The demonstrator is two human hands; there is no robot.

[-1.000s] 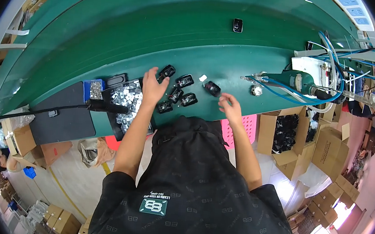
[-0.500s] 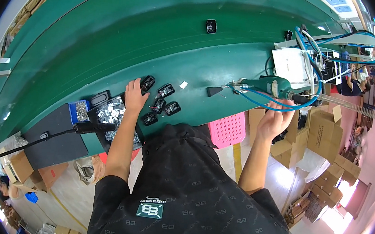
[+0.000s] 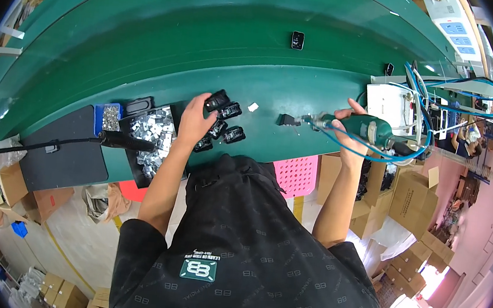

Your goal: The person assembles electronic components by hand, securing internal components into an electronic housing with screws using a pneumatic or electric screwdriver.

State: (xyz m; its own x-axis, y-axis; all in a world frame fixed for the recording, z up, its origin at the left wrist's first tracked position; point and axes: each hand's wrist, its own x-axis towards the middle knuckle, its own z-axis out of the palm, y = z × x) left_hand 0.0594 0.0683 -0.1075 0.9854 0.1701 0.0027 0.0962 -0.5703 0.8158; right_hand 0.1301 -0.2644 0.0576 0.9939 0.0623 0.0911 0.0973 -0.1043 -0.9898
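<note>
My left hand (image 3: 197, 121) is closed on a small black plastic housing (image 3: 217, 100), gripped between thumb and fingers at the near left of the bench. Several similar black housings (image 3: 233, 134) lie just right of and below it. Over on the right, my right hand (image 3: 350, 141) wraps round the body of a green power screwdriver (image 3: 373, 129), which lies sideways with blue hoses attached. Part of the palm is hidden behind the tool. Its tip points left at a black block (image 3: 288, 120) on the bench. A small white piece (image 3: 253, 107) lies between the housings and the block.
Left of my arm are a black tray (image 3: 169, 124) of small shiny parts, a blue bin (image 3: 107, 118) of tiny pieces and a dark mat (image 3: 65, 160). A black flexible arm (image 3: 123, 140) crosses the tray. A pink perforated stool (image 3: 295, 176) stands below the bench; cartons (image 3: 415, 194) sit right.
My left hand has gone from resting at a housing to gripping it, shifting right. My right hand has moved forward along the screwdriver and its fingers now go round it. The whole view has shifted slightly.
</note>
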